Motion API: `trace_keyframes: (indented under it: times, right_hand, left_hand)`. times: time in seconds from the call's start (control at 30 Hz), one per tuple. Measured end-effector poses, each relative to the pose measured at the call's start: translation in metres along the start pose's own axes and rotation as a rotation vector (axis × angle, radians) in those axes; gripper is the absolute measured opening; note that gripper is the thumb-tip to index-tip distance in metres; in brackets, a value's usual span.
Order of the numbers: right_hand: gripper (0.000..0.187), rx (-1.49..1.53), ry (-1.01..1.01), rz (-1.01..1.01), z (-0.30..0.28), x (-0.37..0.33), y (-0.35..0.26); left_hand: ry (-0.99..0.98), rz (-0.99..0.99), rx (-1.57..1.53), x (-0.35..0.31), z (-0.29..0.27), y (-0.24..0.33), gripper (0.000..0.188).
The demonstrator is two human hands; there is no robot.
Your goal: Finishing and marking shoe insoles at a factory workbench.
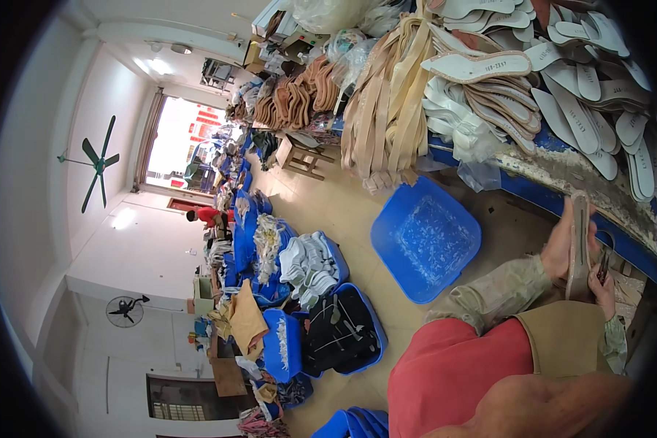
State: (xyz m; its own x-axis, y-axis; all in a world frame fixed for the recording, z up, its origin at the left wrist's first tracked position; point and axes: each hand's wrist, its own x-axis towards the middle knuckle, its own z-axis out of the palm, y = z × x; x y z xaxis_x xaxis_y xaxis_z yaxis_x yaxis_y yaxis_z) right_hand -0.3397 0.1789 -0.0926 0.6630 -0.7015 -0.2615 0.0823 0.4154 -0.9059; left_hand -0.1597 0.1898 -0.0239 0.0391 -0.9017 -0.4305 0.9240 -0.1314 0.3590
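Note:
My left hand, fingers stretched along one side, grips a pale shoe insole held on edge toward me. Close beside it, my right hand is closed around a small dark hand tool; its exact kind is too small to tell. The tool is near the insole's face, and whether they touch is unclear. Above the hands lies a worktable with a worn, crusted edge. Many loose grey-white insoles are heaped on it, beside a fanned stack of brown-edged insoles.
Long beige strips hang over the table edge. A blue tub with white scraps stands on the floor by my left arm. More blue tubs hold pale pieces and black material. A person in red is far off.

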Motion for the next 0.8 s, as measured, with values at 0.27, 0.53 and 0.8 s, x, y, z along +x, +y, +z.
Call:
trace_keyframes:
  times: [0.27,0.53,0.8]
  right_hand:
    - [0.011,-0.136,0.047,0.025,-0.011,-0.003,0.004]
    - [0.012,-0.211,0.228,0.054,0.010,0.005,-0.047]
    - [0.010,-0.180,0.051,0.068,-0.040,0.000,-0.040]
  left_hand:
    - [-0.082,0.130,0.209,0.006,-0.023,-0.013,0.059]
    - [-0.285,-0.029,-0.014,0.017,0.001,-0.002,0.053]
    - [-0.416,0.014,-0.040,0.060,-0.010,-0.034,0.055]
